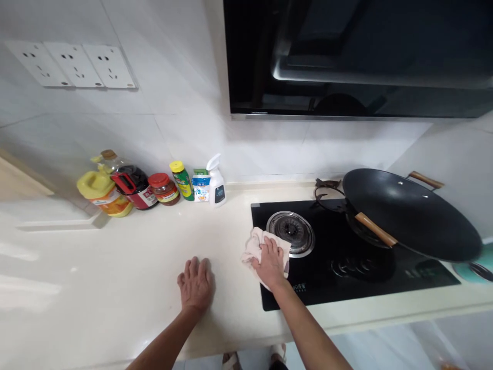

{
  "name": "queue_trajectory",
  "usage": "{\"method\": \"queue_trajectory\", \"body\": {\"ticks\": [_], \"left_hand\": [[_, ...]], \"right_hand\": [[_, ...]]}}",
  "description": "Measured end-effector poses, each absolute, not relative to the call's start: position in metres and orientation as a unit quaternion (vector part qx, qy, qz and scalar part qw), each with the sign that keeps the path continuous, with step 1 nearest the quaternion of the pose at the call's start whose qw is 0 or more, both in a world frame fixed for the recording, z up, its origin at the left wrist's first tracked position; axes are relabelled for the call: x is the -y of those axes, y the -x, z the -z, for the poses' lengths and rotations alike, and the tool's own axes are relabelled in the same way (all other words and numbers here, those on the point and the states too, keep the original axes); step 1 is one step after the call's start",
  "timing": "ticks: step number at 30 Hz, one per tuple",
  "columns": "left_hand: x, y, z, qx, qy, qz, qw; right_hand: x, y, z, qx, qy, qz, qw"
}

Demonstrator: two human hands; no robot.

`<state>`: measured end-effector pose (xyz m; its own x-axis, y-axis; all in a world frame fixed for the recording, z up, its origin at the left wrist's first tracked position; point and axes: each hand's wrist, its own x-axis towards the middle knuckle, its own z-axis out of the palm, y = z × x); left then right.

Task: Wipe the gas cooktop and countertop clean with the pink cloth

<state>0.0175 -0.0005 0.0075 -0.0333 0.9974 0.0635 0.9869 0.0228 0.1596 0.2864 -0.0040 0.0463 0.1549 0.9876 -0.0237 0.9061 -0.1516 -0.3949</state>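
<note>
My right hand presses down on a pale pink cloth, its fingers spread over the fabric. The cloth lies across the left edge of the black glass cooktop, partly on the counter, close to the round left burner. Resting on the white countertop to the left is my left hand, palm down, with its fingers apart and slightly bent. It holds nothing.
A large black wok with wooden handles sits over the right burner, and a pot stand is behind it. Along the wall stand a white spray bottle, a red-lidded jar and a yellow jug. A range hood hangs above.
</note>
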Motion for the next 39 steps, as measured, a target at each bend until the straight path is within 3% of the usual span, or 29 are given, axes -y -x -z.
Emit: {"method": "queue_trajectory", "body": {"ticks": [8,17,21,27,32,39], "left_hand": [[-0.003,-0.019,-0.011,-0.710,-0.698,-0.079,0.036],[-0.003,-0.020,-0.010,-0.710,-0.699,-0.079,0.045],[-0.004,-0.020,-0.011,-0.707,-0.701,-0.077,0.046],[-0.004,-0.021,-0.014,-0.704,-0.704,-0.083,0.044],[-0.003,-0.022,-0.020,-0.698,-0.709,-0.092,0.038],[-0.002,-0.025,-0.030,-0.691,-0.717,-0.089,0.027]], "right_hand": [[0.106,-0.272,-0.015,0.695,0.678,-0.141,0.193],[0.157,-0.421,0.012,0.501,0.842,0.017,0.199],[0.160,-0.415,0.018,0.442,0.871,0.063,0.203],[0.146,-0.296,-0.007,0.549,0.818,-0.073,0.155],[0.147,-0.216,-0.029,0.720,0.634,-0.225,0.171],[0.187,-0.263,-0.010,0.716,0.625,-0.248,0.188]]}}
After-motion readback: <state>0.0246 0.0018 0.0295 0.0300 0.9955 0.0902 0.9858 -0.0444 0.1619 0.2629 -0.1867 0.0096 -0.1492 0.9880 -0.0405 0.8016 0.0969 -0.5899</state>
